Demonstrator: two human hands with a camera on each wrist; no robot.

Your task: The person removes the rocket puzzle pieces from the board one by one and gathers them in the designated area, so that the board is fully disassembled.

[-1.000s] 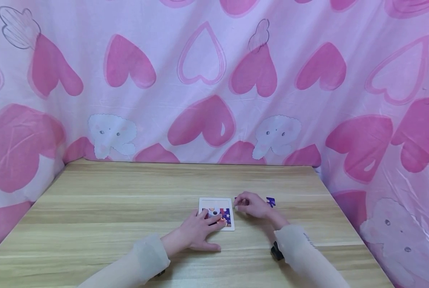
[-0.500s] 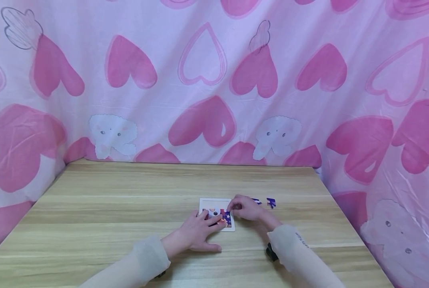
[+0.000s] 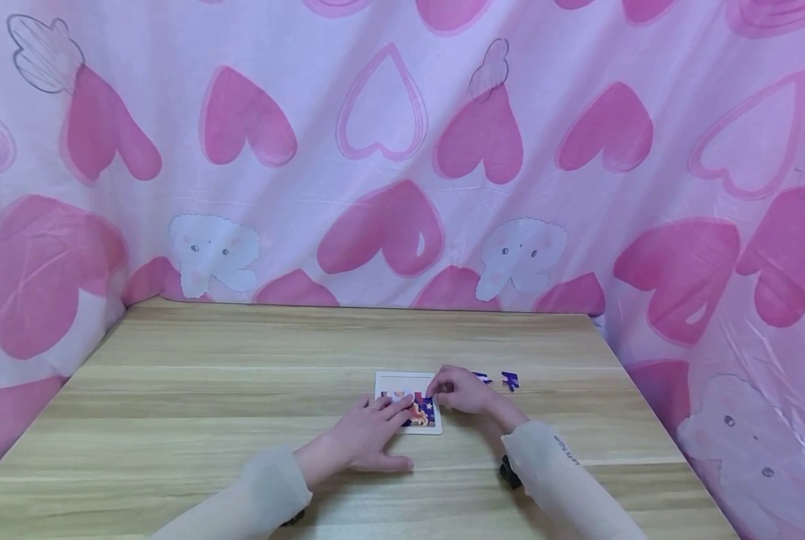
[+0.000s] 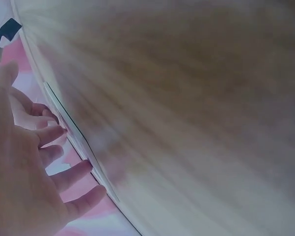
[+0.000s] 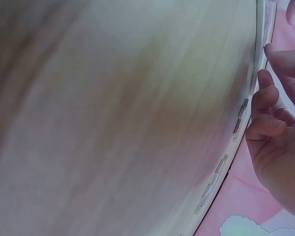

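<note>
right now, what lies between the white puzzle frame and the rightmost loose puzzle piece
The right hand, and another loose piece partly hidden behind it; the head view shows this.

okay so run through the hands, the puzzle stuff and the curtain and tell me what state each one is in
Left hand: fingers extended, lying over the puzzle.
Right hand: fingers bent at the tray's right edge; whether it pinches a piece is hidden.
Tray: flat, partly filled, bare at the far side.
Outer loose piece: flat, outside the tray.
Inner loose piece: flat, partly hidden.
Curtain: hanging, creased.
</note>
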